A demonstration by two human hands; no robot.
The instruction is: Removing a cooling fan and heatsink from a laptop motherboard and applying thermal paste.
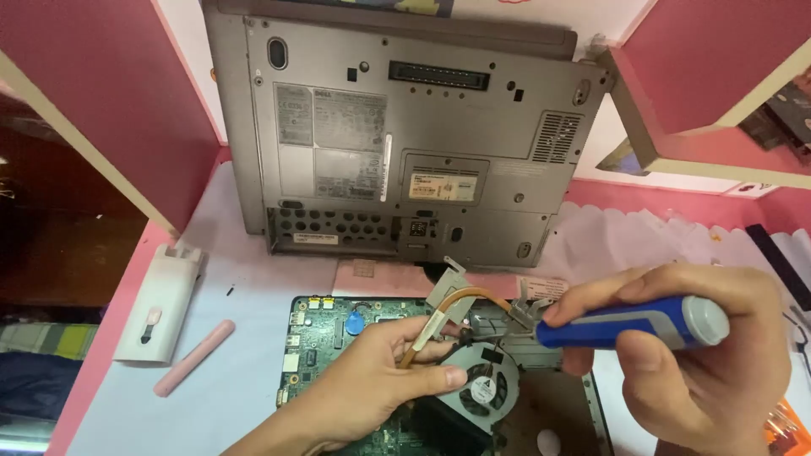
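Observation:
My left hand [372, 380] grips the cooling assembly over an open laptop board [317, 338]: its fingers pinch the copper heat pipe [473, 295] beside the round grey fan [483, 384]. My right hand [701, 355] is shut on a blue and grey screwdriver [625, 325], whose tip points left at the metal bracket [528, 308] where the pipe ends. The two hands are close together above the green board.
A grey laptop base [405, 135] leans upright at the back, underside facing me. At left on the white mat lie a white cleaning tool case [160, 300] and a pink stick [194, 356]. Pink shelf panels [101, 93] flank both sides.

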